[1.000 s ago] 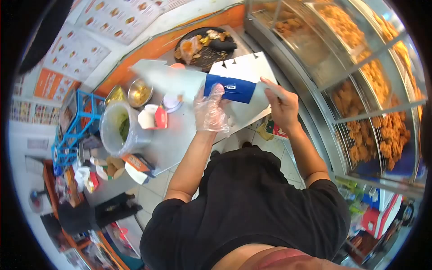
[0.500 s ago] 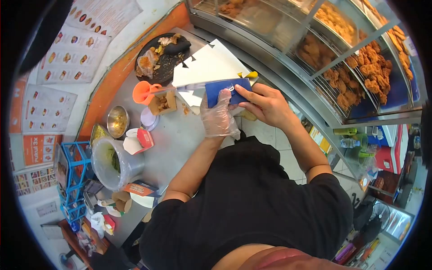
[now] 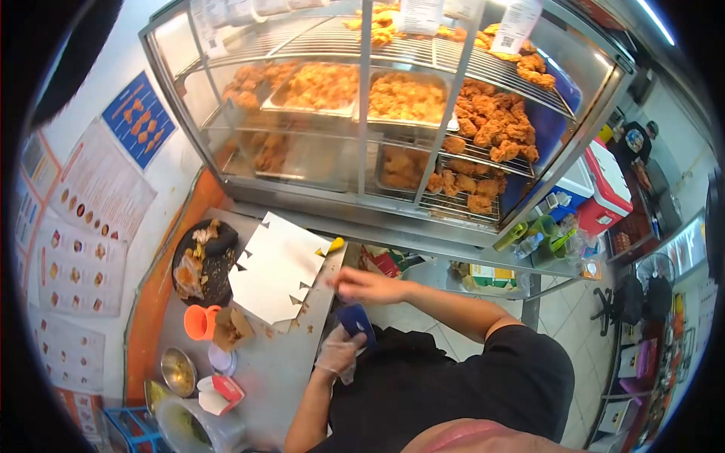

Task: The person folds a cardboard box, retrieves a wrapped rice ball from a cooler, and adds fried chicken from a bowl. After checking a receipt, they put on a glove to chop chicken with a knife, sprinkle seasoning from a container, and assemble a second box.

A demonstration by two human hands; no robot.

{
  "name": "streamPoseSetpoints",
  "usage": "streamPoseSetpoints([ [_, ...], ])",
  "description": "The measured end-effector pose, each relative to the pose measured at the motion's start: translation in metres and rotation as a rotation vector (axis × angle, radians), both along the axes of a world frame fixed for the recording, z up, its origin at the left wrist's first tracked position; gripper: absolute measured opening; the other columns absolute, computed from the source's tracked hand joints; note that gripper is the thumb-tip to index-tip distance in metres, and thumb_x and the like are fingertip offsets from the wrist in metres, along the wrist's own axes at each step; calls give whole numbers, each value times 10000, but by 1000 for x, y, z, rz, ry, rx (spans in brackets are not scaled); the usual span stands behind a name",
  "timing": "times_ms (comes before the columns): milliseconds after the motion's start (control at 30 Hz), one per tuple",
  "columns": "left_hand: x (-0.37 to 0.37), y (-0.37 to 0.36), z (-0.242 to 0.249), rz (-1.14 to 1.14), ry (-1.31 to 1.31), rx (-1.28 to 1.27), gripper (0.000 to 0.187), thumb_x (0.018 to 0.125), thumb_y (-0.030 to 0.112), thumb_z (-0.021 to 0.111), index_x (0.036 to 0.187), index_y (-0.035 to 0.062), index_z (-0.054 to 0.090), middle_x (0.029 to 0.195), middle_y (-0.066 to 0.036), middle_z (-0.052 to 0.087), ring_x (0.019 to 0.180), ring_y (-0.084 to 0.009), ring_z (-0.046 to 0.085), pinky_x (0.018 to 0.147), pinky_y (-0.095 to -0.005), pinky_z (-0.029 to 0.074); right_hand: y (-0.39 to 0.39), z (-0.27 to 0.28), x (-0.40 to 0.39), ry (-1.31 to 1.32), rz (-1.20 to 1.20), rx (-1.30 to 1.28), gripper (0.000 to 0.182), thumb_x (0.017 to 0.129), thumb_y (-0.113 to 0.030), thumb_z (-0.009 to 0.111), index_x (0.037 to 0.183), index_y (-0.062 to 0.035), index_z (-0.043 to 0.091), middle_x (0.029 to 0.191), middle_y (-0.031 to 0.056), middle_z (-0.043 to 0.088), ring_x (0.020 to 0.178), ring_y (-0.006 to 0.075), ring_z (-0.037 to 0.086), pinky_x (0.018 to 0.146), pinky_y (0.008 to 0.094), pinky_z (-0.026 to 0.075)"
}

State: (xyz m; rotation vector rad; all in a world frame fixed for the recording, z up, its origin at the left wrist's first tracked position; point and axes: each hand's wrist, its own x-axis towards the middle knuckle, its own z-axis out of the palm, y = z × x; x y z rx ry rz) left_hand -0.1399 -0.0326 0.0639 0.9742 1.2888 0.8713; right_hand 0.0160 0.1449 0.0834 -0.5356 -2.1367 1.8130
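My left hand (image 3: 339, 358), in a clear plastic glove, holds a dark blue flat packet or folded piece of card (image 3: 355, 322) close to my body at the counter's edge. My right hand (image 3: 371, 286) is bare and apart from the packet, reaching over the counter edge; its fingertips are smeared by motion. Left of it, a white notched cardboard sheet (image 3: 273, 266) lies on the counter. By the sheet's right corner is a yellow object (image 3: 336, 244). A black stone mortar (image 3: 215, 279) with food scraps stands beyond, and an orange cup (image 3: 200, 323) beside a brown carton of fried pieces (image 3: 231, 329).
A glass display case (image 3: 362, 143) with fried chicken (image 3: 483, 113) stands ahead. On the steel counter (image 3: 264, 377) are a metal bowl (image 3: 179, 371), a red-and-white box (image 3: 219, 395) and a plastic-lined tub (image 3: 189, 423). Another person (image 3: 638, 143) is far right.
The view has swung up and right. My left hand has drawn the blue packet toward my body. My right hand has let go of it and moved apart.
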Motion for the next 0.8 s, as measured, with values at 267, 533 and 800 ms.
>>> streamPoseSetpoints([
  [267,13,-15,-50,145,-256,-131,710,952,53,717,1565,30,361,1231,-24,678,1087,-94,614,947,-273,495,-18,4,20,-148,365,518,284,895,-202,757,1160,-131,686,1269,142,631,1206,376,581,1040,450,478],
  [533,18,-20,-27,139,-64,-36,1044,932,61,767,1645,33,6,1163,-71,738,961,-96,658,899,-215,505,-4,-16,9,-375,394,561,459,877,-330,761,1302,-185,662,1361,186,525,1331,424,429,1052,522,430],
  [800,4,-14,-40,295,-295,118,964,913,144,799,1619,15,156,1065,-42,734,945,-108,678,820,-198,520,-15,27,9,-274,550,638,670,716,-434,909,1306,-227,667,1390,200,500,1284,408,436,1062,512,387],
])
